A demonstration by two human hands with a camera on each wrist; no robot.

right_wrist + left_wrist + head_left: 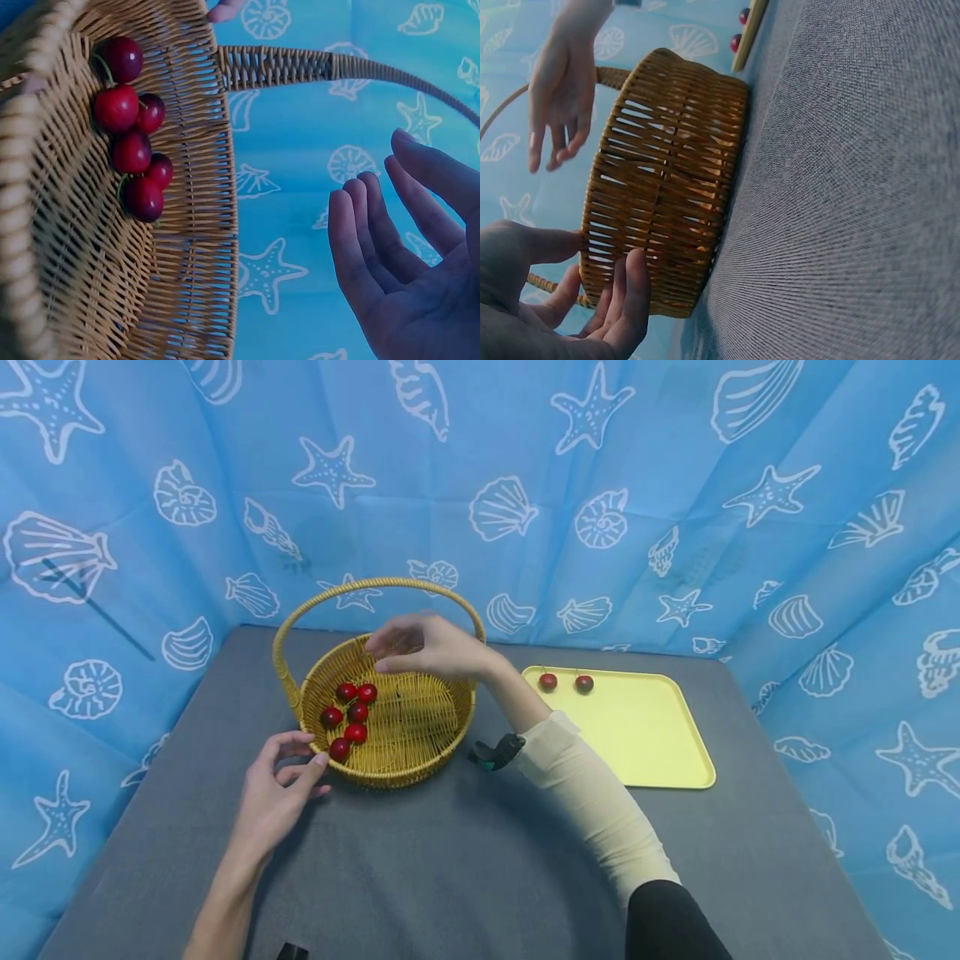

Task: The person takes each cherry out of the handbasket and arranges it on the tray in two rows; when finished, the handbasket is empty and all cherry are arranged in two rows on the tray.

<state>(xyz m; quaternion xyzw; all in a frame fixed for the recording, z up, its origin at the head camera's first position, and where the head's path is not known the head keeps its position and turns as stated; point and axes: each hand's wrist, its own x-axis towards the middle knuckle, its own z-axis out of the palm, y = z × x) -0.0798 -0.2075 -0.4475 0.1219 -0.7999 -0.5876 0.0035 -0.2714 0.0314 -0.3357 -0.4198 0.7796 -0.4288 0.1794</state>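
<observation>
A round wicker basket (pixel 397 768) with a tall arched handle stands on the grey cloth. Several dark red cherries (pixel 356 733), some with stems, lie together in its left part; the right wrist view shows these cherries (pixel 132 152) close up. My left hand (pixel 281 781) holds the basket at its near left rim; in the left wrist view that hand (pixel 577 300) has its thumb on the rim and fingers along the outer wall. My right hand (pixel 431 647) hovers over the basket, under the handle's arch, with relaxed fingers and nothing in them.
To the right of the basket lies a yellow tray (pixel 645 727), with two cherries, a left cherry (pixel 547 682) and a right cherry (pixel 583 684), near its back left corner. A blue curtain (pixel 450 468) with shells and starfish hangs behind the table.
</observation>
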